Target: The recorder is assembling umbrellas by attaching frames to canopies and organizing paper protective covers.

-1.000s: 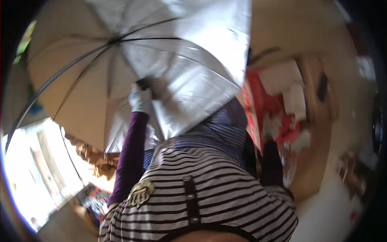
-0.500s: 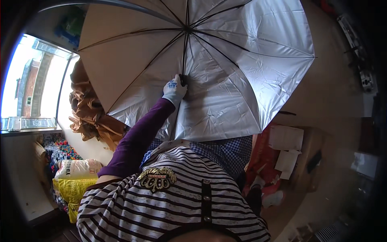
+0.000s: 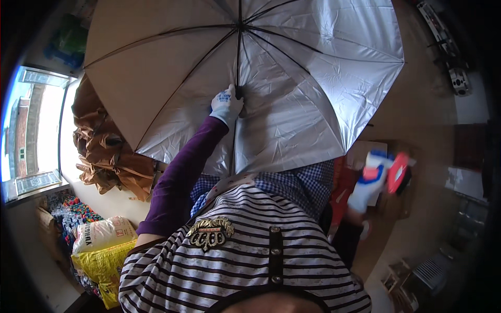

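A large silver-lined umbrella (image 3: 292, 125) is spread open in front of me, its ribs and inside facing me. My left hand (image 3: 227, 106), in a white glove with a purple sleeve behind it, is closed around the dark shaft at the lower middle of the canopy. Out to the right is my right hand (image 3: 367, 180), gloved in white with blue and red patches. At its fingers is a roundish red and black object (image 3: 398, 173), too smeared by motion to name.
Bunched brown fabric (image 3: 112, 143) hangs at the left beside a bright window (image 3: 42, 130). Below it are a white sack (image 3: 104, 233) and a yellow sack (image 3: 107, 266). A cardboard box (image 3: 399, 201) and something red (image 3: 342, 188) lie at the right. A small wooden stool (image 3: 399, 289) stands lower right.
My right hand has come up from beside the red thing at lower right, with the red and black object now at its fingers. My left hand keeps its hold on the umbrella.
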Motion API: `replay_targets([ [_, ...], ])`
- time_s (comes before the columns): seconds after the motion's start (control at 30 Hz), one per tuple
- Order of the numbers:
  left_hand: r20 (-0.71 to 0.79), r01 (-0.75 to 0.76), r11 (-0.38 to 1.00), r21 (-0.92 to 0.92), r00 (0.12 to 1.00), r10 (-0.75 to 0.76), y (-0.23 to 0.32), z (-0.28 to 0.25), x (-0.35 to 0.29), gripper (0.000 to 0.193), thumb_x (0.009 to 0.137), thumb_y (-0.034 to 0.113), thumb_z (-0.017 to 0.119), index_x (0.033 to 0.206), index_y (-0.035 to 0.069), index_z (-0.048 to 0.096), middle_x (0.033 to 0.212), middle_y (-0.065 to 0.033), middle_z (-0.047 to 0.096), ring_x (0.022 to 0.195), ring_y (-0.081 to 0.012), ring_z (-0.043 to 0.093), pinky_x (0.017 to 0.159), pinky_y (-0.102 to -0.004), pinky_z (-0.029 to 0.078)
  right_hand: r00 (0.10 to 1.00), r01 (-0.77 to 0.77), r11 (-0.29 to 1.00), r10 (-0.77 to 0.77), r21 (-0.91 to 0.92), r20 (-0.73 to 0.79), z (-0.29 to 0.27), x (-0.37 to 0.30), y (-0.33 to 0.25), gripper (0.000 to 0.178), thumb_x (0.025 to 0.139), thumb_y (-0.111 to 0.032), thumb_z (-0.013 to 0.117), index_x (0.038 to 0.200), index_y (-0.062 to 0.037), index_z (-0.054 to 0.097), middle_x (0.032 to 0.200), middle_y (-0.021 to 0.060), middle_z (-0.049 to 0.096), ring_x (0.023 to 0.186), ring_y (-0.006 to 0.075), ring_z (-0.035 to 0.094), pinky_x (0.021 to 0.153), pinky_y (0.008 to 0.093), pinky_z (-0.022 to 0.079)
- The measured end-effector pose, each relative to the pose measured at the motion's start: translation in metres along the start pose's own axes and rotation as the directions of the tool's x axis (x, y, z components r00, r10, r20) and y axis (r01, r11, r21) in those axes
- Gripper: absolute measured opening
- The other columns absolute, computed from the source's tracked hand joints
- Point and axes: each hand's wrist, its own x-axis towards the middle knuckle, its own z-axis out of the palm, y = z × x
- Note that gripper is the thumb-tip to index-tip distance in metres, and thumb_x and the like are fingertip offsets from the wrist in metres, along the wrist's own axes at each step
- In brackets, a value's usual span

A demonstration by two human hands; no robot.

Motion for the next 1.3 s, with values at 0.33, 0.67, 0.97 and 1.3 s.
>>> replay_targets([
  [0.33,-0.014,-0.012,0.977,-0.211,1.0,0.01,-0.006,-0.015,0.009,0.034,0.084,0.037,0.057,0.096,0.006,0.067,0.093,-0.0164,0.068,0.091,-0.0334,0.065,0.081,-0.0423,0.051,0.722,-0.084,0.996,0.071,-0.015,0.688,0.274,-0.071,0.057,0.033,0.08,-0.022,0.07,0.105,-0.0038,0.059,0.095,0.0026,0.06,0.08,0.0112,0.058,0.072,0.0286,0.047],
  [0.67,0.062,-0.002,0.856,-0.518,0.997,0.04,-0.013,-0.039,0.033,0.024,0.086,0.026,0.064,0.092,0.004,0.067,0.068,-0.0087,0.066,0.051,-0.016,0.062,0.043,-0.0297,0.049,0.612,-0.611,0.79,0.514,-0.054,0.601,0.302,-0.114,0.129,0.02,0.084,-0.019,0.067,0.097,-0.0059,0.06,0.086,0.002,0.061,0.067,0.0109,0.058,0.06,0.0289,0.047],
  [0.97,0.155,-0.053,0.985,-0.167,0.985,0.079,0.007,-0.055,0.066,0.025,0.081,0.026,0.068,0.088,0.002,0.067,0.07,-0.0113,0.067,0.055,-0.0204,0.066,0.051,-0.0328,0.052,0.625,-0.568,0.819,0.493,-0.081,0.606,0.304,-0.15,0.108,0.015,0.081,-0.019,0.064,0.076,-0.0051,0.059,0.066,-0.003,0.056,0.053,0.0087,0.051,0.049,0.029,0.04],
  [1.3,0.259,-0.046,0.997,-0.066,0.964,0.062,0.011,-0.057,0.088,0.028,0.075,0.03,0.068,0.085,0.004,0.073,0.078,-0.0141,0.07,0.073,-0.0263,0.069,0.067,-0.0349,0.055,0.444,-0.63,0.715,0.652,-0.304,0.615,0.294,-0.159,0.104,0.017,0.081,-0.021,0.063,0.074,-0.0063,0.057,0.065,-0.003,0.054,0.053,0.0097,0.051,0.05,0.0296,0.04],
])
